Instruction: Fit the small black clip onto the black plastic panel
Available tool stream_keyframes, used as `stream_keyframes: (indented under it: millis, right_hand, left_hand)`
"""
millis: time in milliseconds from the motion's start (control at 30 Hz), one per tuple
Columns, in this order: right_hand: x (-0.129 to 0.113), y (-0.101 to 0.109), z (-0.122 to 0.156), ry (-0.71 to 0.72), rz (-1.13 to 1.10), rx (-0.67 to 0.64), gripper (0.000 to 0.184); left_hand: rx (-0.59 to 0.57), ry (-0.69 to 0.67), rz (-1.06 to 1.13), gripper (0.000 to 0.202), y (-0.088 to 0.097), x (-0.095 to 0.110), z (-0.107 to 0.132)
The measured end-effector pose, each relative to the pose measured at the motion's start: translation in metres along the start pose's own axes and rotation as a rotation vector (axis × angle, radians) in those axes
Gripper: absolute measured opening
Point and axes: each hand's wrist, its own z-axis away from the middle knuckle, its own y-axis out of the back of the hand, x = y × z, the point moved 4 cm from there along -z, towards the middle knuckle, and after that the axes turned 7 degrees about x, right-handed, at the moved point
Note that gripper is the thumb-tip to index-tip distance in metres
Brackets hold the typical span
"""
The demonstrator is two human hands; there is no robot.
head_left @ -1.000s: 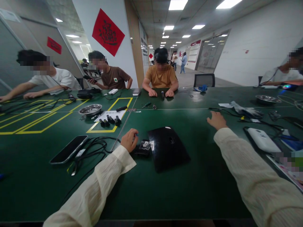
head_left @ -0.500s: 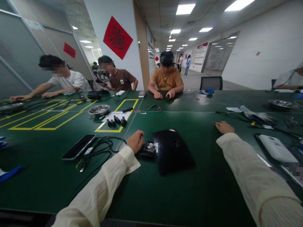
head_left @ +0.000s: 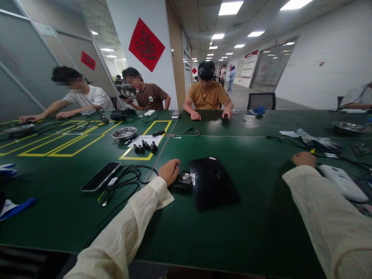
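Observation:
My left hand (head_left: 169, 171) rests on the green table (head_left: 221, 228), fingers curled round a small blue-tipped item I cannot name. It sits just left of a small black part with a clear packet (head_left: 183, 180). A glossy black panel (head_left: 212, 183) lies flat to the right of that. My right hand (head_left: 303, 159) is far out to the right, fingers curled under, close to black cables (head_left: 293, 140) and a white device (head_left: 341, 181). What it grips, if anything, is hidden.
A phone (head_left: 100, 176) and coiled black cable (head_left: 124, 179) lie left of my left hand. Further back are a metal bowl (head_left: 124, 133), small black parts (head_left: 145, 147) on paper, and grey gloves (head_left: 316, 142). Several people sit along the far edge.
My right hand has pulled back and to the right, its fingers curling in from flat. My left hand has stayed by the small black part. The camera view shifted slightly.

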Motion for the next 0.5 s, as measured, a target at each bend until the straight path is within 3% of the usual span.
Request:
stream_keyframes:
  millis: [100, 167, 300, 500]
  right_hand:
    - [-0.002, 0.009, 0.002, -0.036, 0.036, -0.072, 0.019]
    - [-0.019, 0.014, 0.005, 0.041, -0.014, -0.098, 0.018]
    - [-0.082, 0.019, 0.025, 0.293, -0.203, -0.098, 0.02]
    - [-0.188, 0.031, 0.087, 0.691, -0.416, -0.13, 0.026]
  left_hand:
    - [-0.051, -0.022, 0.012, 0.02, -0.004, 0.001, -0.001]
    - [-0.074, -0.034, 0.029, 0.021, -0.006, 0.002, -0.002]
    - [-0.078, -0.012, 0.044, 0.022, -0.005, 0.002, -0.001]
    - [-0.108, 0.035, 0.071, 0.023, -0.006, 0.0, 0.001]
